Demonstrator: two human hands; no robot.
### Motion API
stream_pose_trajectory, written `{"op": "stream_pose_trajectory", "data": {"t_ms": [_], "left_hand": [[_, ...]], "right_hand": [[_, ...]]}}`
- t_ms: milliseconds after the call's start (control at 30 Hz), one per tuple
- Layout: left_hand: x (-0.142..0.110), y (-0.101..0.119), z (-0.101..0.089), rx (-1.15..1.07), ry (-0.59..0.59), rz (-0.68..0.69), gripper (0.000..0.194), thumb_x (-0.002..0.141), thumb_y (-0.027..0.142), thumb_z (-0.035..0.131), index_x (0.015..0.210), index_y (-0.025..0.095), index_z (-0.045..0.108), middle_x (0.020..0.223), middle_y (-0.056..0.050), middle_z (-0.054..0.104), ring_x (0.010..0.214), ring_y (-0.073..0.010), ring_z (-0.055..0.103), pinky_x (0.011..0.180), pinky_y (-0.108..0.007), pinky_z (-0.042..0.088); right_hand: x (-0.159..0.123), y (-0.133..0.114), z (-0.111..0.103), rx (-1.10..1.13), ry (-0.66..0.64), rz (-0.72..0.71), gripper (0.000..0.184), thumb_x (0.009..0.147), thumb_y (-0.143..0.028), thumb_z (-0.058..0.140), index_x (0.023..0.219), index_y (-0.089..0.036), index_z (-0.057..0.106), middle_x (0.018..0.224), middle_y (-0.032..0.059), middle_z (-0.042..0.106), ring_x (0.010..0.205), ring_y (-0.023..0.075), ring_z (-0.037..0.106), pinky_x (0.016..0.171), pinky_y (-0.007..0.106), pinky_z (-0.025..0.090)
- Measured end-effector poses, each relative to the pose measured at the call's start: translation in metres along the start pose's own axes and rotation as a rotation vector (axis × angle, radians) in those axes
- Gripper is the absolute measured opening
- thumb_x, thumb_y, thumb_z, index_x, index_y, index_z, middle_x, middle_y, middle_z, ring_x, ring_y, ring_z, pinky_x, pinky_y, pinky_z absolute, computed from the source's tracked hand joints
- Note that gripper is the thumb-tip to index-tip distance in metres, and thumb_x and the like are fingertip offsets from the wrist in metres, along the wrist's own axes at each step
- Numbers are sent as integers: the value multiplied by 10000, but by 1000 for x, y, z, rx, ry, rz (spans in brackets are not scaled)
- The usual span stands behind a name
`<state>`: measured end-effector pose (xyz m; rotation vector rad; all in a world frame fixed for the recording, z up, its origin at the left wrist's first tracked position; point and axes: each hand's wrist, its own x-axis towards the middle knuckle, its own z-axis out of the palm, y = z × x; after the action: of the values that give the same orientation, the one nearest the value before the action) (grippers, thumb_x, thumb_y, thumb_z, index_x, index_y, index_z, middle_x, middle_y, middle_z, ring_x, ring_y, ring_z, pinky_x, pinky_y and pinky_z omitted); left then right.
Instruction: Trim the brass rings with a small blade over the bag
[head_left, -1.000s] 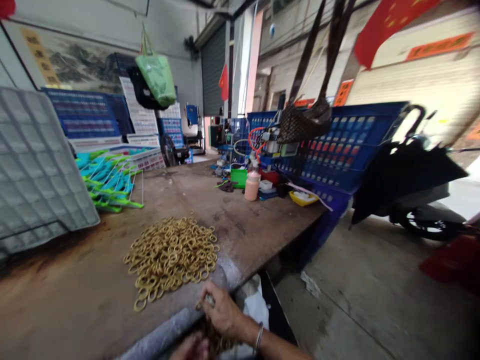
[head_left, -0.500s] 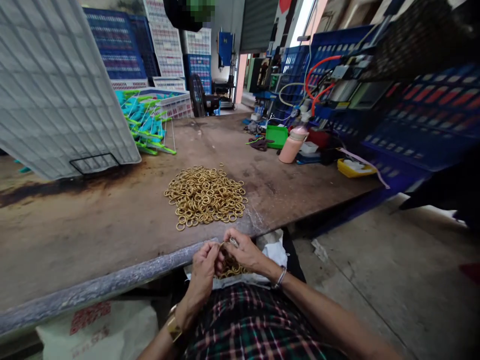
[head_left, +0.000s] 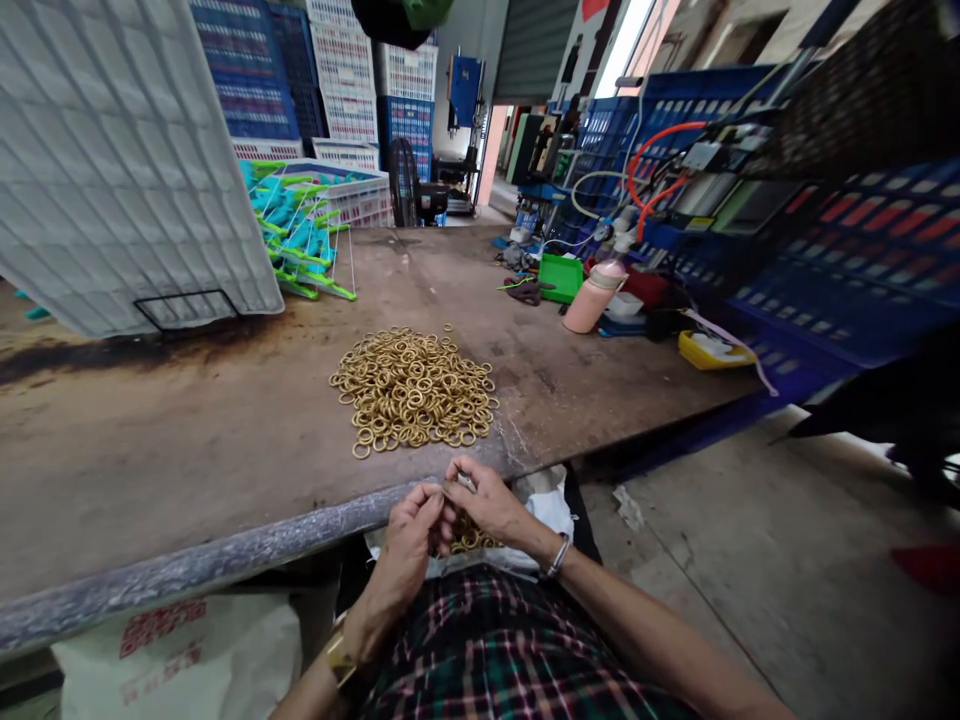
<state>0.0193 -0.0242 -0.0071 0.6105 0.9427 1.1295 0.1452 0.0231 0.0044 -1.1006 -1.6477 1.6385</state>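
While a pile of gold-coloured rings (head_left: pixel 414 388) lies on the table (head_left: pixel 225 430) at the centre of the frame, the left hand (head_left: pixel 409 532) and right hand (head_left: pixel 491 507) meet just below, beside more rings (head_left: pixel 474 541), fingers curled together; I cannot tell whether they pinch one. Each ring is probably light, stiff and a little slippery, best taken by its rim.

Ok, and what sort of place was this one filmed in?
Probably a small workshop: there's a heap of gold-coloured rings on a worn, stained workbench, with stacked plastic crates behind it.
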Motion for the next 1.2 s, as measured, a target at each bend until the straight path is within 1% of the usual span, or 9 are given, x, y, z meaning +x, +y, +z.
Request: {"op": "stream_pose_trajectory", "data": {"t_ms": [167,300,400,467,533,633,767,1033,1200], "left_hand": [[5,7,1,43,20,-11,276,741,430,580,757,163,511,602,38,511,437,-52,422,394,-169,341],[9,11,2,70,33,-18,284,735,436,586,734,166,501,609,33,515,450,-56,433,406,-174,357],[11,13,4,67,31,-15,278,742,430,582,723,166,496,613,29,517,459,-59,435,420,-180,369],[13,13,5,67,44,0,277,746,431,578,725,169,491,609,31,514,457,-60,432,422,-181,369],[15,13,5,73,60,21,271,754,427,570,733,170,488,607,34,507,454,-57,426,423,-181,368],[18,12,4,97,66,39,255,761,413,568,746,170,489,603,42,500,445,-54,417,421,-182,369],[19,11,4,145,74,48,274,750,433,571,737,171,489,608,43,507,442,-57,427,421,-187,374],[16,14,9,213,102,55,312,732,472,570,734,170,490,625,34,520,455,-60,445,425,-180,381],[15,15,11,260,118,58,352,690,507,592,691,174,478,587,37,510,440,-64,436,420,-185,382]], "right_hand": [[5,-8,-3,-33,24,20,130,808,-321,455,830,-200,411,542,-81,482,465,68,413,465,175,328],[11,-9,-8,-95,35,-18,98,825,-280,419,789,-190,438,565,-71,473,518,73,418,523,184,342],[14,-5,-13,-199,117,-63,153,850,-265,373,757,-181,462,584,-56,465,561,85,429,571,199,348],[14,0,-15,-337,171,-94,163,850,-247,371,750,-179,480,587,-49,457,559,91,417,566,204,331],[13,6,-16,-480,156,-135,140,837,-212,385,760,-179,497,597,-43,462,552,92,413,558,205,313],[11,12,-16,-624,83,-175,115,805,-148,403,796,-183,512,628,-29,499,562,95,430,567,207,301],[10,15,-15,-771,85,-179,160,743,-102,429,844,-182,524,674,-6,545,597,114,454,582,223,287],[8,14,-16,-914,67,-203,203,724,-97,419,884,-176,515,726,19,576,634,137,492,580,244,276],[6,10,-14,-958,54,-132,185,745,-117,426,898,-174,514,732,28,596,615,136,503,565,243,273]]}}
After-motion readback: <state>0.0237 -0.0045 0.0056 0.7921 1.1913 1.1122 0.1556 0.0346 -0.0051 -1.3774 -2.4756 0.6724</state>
